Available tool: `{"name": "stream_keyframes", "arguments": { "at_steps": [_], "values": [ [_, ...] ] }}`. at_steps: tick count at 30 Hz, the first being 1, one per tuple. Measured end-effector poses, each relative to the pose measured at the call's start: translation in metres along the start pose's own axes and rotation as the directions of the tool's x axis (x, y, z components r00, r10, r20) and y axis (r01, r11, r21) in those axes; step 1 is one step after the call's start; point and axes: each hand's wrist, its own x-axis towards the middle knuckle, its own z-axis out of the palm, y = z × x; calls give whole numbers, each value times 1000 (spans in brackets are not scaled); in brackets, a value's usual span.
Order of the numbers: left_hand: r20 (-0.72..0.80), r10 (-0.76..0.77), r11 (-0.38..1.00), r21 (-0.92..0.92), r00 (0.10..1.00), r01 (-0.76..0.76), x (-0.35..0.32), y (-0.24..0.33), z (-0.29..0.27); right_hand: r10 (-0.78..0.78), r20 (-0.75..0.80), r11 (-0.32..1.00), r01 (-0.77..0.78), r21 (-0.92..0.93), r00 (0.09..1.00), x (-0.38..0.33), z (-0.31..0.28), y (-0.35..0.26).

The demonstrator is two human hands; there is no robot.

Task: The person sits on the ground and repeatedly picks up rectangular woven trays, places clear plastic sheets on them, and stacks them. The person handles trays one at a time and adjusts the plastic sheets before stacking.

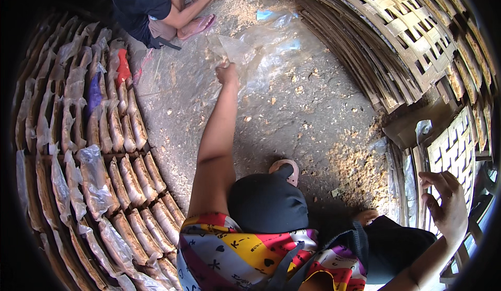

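My left hand (pixel 228 74) reaches far forward and is closed on the edge of a clear plastic sheet (pixel 271 51) that lies crumpled on the concrete floor. My right hand (pixel 448 203) is out at the lower right with its fingers spread, holding nothing, close to a small woven bamboo panel (pixel 453 150). My knees in dark trousers and a colourful patterned shirt fill the lower middle.
Rows of plastic-wrapped brown slabs (pixel 104 150) on trays curve along the left. Stacked woven bamboo trays (pixel 402 35) lean at the upper right. Another person (pixel 151 6) sits on the floor at the top. Sawdust-like crumbs (pixel 360 165) lie scattered on the concrete.
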Motion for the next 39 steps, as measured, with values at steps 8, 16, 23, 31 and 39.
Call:
{"name": "stream_keyframes", "arguments": {
  "at_steps": [8,16,23,31,39],
  "values": [
    [397,-13,365,856,918,-365,-120,-31,40,220,119,968,-232,99,968,-27,18,11],
    [254,437,543,690,863,-478,-61,-58,43,225,177,961,-248,121,958,-17,24,24],
    [199,706,514,516,680,-685,-55,-6,23,175,192,969,-203,142,966,-6,31,32],
    [386,895,239,2,222,-971,-197,214,-12,-39,77,992,29,123,996,17,40,26],
    [860,498,683,-309,113,-661,-358,325,-20,-178,-206,857,254,448,962,76,62,-4]
  ]
}}
